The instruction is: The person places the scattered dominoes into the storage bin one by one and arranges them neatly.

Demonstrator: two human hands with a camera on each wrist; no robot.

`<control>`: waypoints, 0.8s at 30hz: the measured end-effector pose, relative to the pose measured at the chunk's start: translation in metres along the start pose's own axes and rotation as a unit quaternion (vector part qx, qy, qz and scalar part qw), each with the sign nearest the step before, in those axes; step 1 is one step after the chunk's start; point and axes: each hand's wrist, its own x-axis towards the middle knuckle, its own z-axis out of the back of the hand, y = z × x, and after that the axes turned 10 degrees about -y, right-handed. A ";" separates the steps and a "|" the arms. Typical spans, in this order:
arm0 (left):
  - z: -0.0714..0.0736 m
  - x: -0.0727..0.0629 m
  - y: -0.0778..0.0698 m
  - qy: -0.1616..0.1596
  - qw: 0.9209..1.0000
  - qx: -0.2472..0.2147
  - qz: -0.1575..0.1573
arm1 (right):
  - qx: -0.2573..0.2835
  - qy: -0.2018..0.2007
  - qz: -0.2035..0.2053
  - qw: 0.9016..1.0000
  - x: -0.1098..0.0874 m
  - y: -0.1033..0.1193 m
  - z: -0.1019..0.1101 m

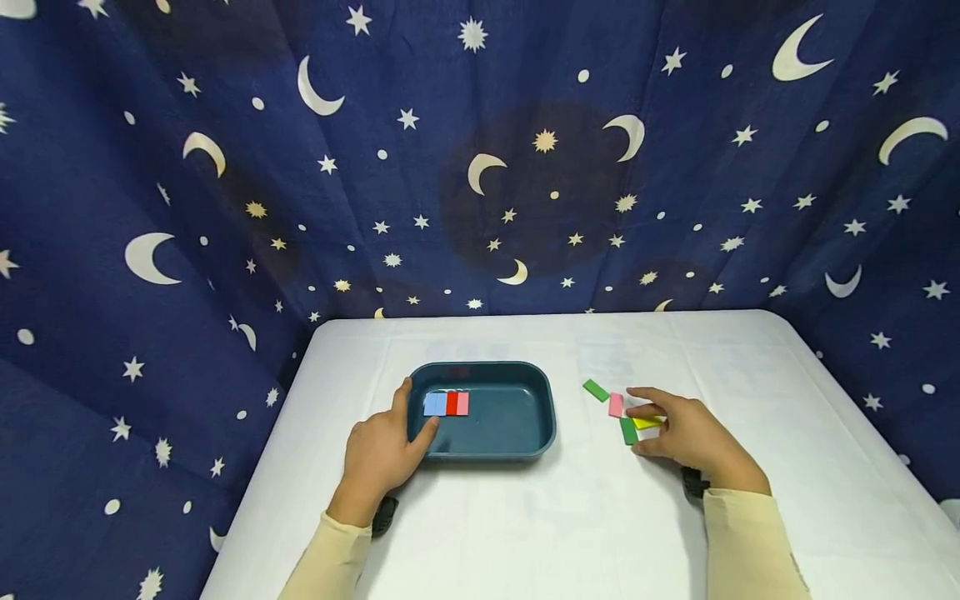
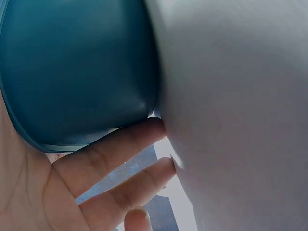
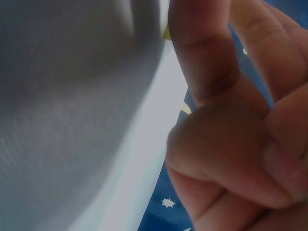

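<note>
Where I stand, looking down over a person's two arms, I see a white-covered table (image 1: 540, 533) with a dark teal tray (image 1: 510, 421) set left of its middle. The person's left hand (image 1: 381, 446) braces the tray's near left corner, thumb and forefinger spread wide along the rim; from the left wrist, two fairly straight fingers (image 2: 108, 156) show beside the outer wall, steadying rather than clenching. Inside the tray, toward its left end, a short row runs from left to right: a light blue block (image 1: 435, 404), perhaps more than one tile, then a red tile (image 1: 452, 403) and a pink tile (image 1: 462, 403), side by side, just beyond the left thumb's tip. Out on the cloth to the right of the tray lie four loose tiles: a slanted green one (image 1: 596, 390) farthest off, a pink one (image 1: 616, 405) near it, then a yellow one (image 1: 647, 422) and a second green one (image 1: 628, 431) close together. Over this last pair comes the right hand (image 1: 686, 429), thumb and fingers parted above and below the two tiles; I cannot tell whether the fingertips touch either. Both arms wear cream sleeves (image 1: 742, 542), and behind everything hangs a navy curtain (image 1: 450, 125) printed with pale moons and stars.
</note>
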 end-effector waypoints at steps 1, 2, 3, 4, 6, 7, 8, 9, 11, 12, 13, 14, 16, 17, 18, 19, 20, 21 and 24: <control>0.000 0.000 0.000 -0.001 1.000 0.001 -0.002 | -0.002 -0.001 -0.001 1.000 0.000 0.000 0.000; 0.000 0.000 0.000 -0.002 1.000 -0.001 -0.003 | -0.004 -0.002 -0.005 1.000 -0.001 0.001 0.000; -0.001 0.000 0.000 -0.002 1.000 0.000 -0.005 | -0.007 -0.002 -0.007 1.000 -0.001 0.001 0.000; -0.001 0.000 0.000 -0.003 1.000 -0.001 -0.006 | -0.009 -0.002 -0.009 1.000 -0.001 0.001 0.000; -0.001 0.000 0.000 -0.004 1.000 -0.002 -0.006 | -0.014 -0.003 -0.011 1.000 -0.001 0.001 -0.001; -0.001 0.000 0.001 -0.006 1.000 -0.002 -0.005 | -0.016 -0.003 -0.010 1.000 -0.001 0.001 -0.001; -0.001 0.000 0.001 -0.006 1.000 -0.003 -0.004 | -0.017 -0.004 -0.009 1.000 -0.001 0.001 -0.001; -0.002 0.000 0.001 -0.006 1.000 0.000 -0.003 | -0.017 -0.003 -0.007 1.000 -0.001 0.001 -0.001; -0.002 -0.001 0.001 -0.006 1.000 0.000 -0.001 | -0.017 -0.003 -0.005 1.000 0.000 0.002 -0.001; -0.002 -0.001 0.002 -0.006 1.000 0.000 -0.001 | -0.019 -0.003 -0.005 1.000 0.000 0.002 -0.001; -0.002 0.000 0.002 -0.007 1.000 0.001 -0.002 | -0.020 -0.003 -0.005 1.000 0.001 0.002 -0.001; -0.001 0.000 0.002 -0.007 1.000 -0.001 -0.002 | -0.021 -0.004 -0.006 1.000 0.001 0.003 -0.001; -0.001 0.000 0.001 -0.010 1.000 -0.003 -0.004 | -0.024 -0.007 -0.007 1.000 0.001 0.003 -0.002; -0.001 0.001 0.001 -0.011 1.000 -0.004 -0.004 | -0.025 -0.009 -0.006 1.000 0.001 0.003 -0.002; 0.000 0.001 0.001 -0.012 1.000 -0.003 -0.004 | -0.025 -0.009 -0.006 1.000 0.001 0.004 -0.002; 0.000 0.001 0.001 -0.013 1.000 -0.001 -0.005 | -0.025 -0.009 -0.007 1.000 0.001 0.004 -0.002; 0.000 0.001 0.001 -0.012 1.000 -0.003 -0.004 | -0.025 -0.009 -0.007 1.000 0.001 0.004 -0.002; 0.000 0.000 0.001 -0.011 1.000 -0.002 -0.003 | -0.026 -0.008 -0.008 1.000 0.001 0.004 -0.003; -0.001 -0.001 0.002 -0.005 1.000 0.001 -0.001 | -0.028 -0.006 -0.010 1.000 0.000 0.003 -0.004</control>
